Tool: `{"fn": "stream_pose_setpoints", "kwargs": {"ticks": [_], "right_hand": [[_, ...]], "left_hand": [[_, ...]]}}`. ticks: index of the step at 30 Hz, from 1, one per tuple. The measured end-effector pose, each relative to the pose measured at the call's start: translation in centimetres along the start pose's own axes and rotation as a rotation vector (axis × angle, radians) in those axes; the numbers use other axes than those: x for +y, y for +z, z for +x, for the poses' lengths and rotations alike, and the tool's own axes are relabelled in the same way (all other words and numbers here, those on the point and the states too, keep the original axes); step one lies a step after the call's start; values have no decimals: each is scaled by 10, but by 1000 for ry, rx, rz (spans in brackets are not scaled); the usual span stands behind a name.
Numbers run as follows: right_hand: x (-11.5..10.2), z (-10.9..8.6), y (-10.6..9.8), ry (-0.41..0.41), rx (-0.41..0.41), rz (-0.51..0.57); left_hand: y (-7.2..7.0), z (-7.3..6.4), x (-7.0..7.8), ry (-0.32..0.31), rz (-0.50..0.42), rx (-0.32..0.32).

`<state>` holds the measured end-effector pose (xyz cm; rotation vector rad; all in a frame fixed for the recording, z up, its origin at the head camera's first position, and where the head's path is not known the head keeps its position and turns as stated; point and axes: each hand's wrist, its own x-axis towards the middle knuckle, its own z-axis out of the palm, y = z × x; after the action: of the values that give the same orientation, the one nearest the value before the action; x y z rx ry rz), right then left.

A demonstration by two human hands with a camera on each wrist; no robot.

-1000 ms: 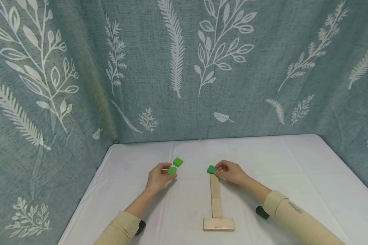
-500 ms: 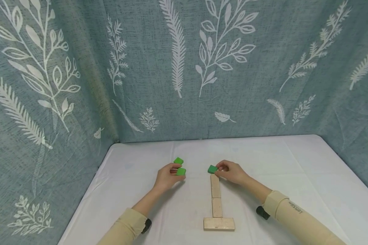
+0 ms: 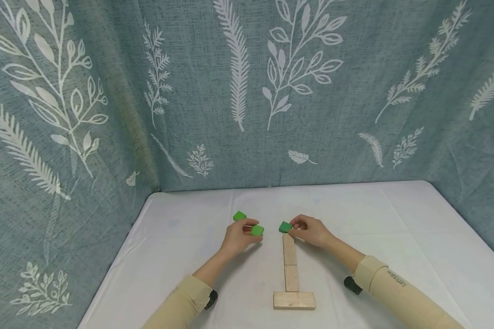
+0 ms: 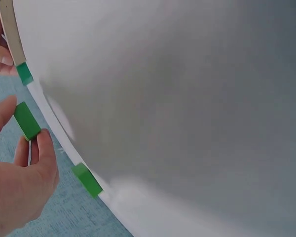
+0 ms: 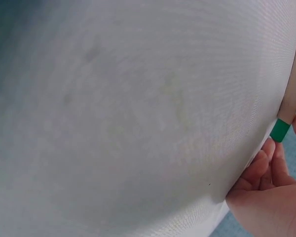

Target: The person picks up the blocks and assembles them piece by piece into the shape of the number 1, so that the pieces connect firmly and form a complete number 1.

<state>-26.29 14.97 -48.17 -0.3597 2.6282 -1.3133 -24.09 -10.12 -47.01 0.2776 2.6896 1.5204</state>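
Between thumb and fingers, my left hand pinches a light green block, held a little above the table. A second light green block lies just behind that hand. My right hand grips a darker green block at its right side. This darker block sits against the far end of a row of two wooden blocks: a longer far one and a shorter near one. Across the near end of the row lies another wooden block, forming an upside-down T. The left wrist view shows the held block tilted.
A white cloth covers the table. A blue-green curtain with white leaf patterns hangs behind its far edge and along both sides. Dark wrist devices show beneath both beige sleeves.
My left hand has moved right with its light green block, toward the darker green one. The right hand keeps its place and hold, and the wooden blocks have not moved.
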Motion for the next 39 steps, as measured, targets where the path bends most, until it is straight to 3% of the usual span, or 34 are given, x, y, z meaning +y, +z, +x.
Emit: {"fn": "stream_pose_setpoints", "kwargs": {"ticks": [6,16,24,39], "right_hand": [[0,0,1,-5,10,-21],[-2,-3,0,-61,24,-15],[-2,0,2,7,15,-17],[1,0,1,-16,16,-23]], "left_hand": [[11,5,3,46,16,-45],[21,13,8,39,38,-82],[25,18,12,47,53,-104],[31,22,12,100,95,-148]]}}
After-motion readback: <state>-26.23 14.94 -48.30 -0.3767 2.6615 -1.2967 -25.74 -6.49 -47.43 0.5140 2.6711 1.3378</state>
